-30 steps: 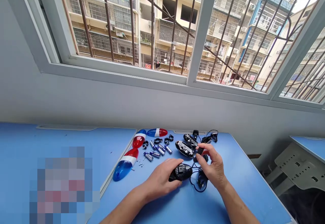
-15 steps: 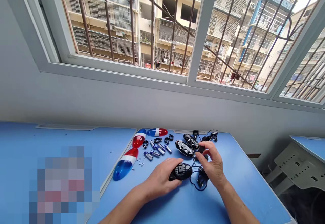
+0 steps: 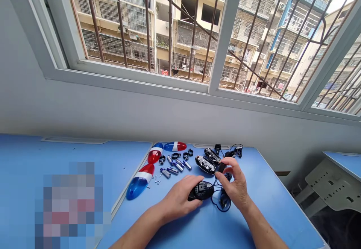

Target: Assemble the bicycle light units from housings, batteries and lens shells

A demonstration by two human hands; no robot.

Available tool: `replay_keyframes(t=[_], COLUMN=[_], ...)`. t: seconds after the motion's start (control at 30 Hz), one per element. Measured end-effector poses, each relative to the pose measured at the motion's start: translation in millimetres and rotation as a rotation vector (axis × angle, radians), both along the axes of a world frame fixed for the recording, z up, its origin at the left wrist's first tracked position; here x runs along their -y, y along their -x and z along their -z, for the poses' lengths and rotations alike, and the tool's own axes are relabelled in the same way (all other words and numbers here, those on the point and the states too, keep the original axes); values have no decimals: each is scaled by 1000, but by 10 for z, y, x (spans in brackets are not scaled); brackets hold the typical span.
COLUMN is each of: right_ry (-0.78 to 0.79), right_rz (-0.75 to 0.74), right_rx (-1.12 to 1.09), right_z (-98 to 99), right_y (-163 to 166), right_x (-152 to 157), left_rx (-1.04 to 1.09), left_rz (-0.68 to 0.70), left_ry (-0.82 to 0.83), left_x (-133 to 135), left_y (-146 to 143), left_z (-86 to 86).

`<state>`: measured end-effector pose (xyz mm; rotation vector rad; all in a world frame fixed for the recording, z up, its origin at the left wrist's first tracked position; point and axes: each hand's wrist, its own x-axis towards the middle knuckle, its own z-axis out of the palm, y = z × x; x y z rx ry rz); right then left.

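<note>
My left hand (image 3: 179, 196) is wrapped round a black oval housing (image 3: 203, 190), its ribbed side facing up on the blue table. Between the thumb and fingers of my right hand (image 3: 234, 183) is a small black rectangular piece (image 3: 222, 167), held just above and right of the housing. A coiled black cable (image 3: 222, 204) lies below the right hand. Just beyond the hands are a black oval light base (image 3: 205, 164) with its inner parts showing and a second similar base (image 3: 212, 155). Part of the cable is hidden by my right hand.
Red, white and blue covers (image 3: 141, 181) lie along the table's left side. Several batteries (image 3: 179, 164), black clamps (image 3: 176, 155) and small screws (image 3: 158, 182) lie beyond my left hand. More black cabled parts (image 3: 237, 152) sit near the wall, below a barred window.
My right hand has shifted slightly left, and the small black piece in it now stands more upright. The left hand keeps the housing in place.
</note>
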<state>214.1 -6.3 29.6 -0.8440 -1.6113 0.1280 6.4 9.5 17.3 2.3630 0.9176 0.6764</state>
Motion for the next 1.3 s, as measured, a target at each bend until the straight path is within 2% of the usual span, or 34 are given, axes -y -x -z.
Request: replay_keyframes(t=[0.13,0.57,0.77,0.9,1.3], right_ry=[3,21,-39,-4,20], right_rz=[38,1,31,21,34], right_rx=[-34,25,4,24,14], right_z=[-15,8,-25,-36,55], right_y=[-5,-4,9,4,4], right_x=[-3,24,6,21,0], left_rx=[4,13,15,11,16], left_rz=[2,13,-3,-5,7], left_ry=[-6,-18,-14,-10,-30], left_x=[2,13,27,25,12], left_y=[2,1,-3,-4,-7], left_z=[10,-9,-18,-17,2])
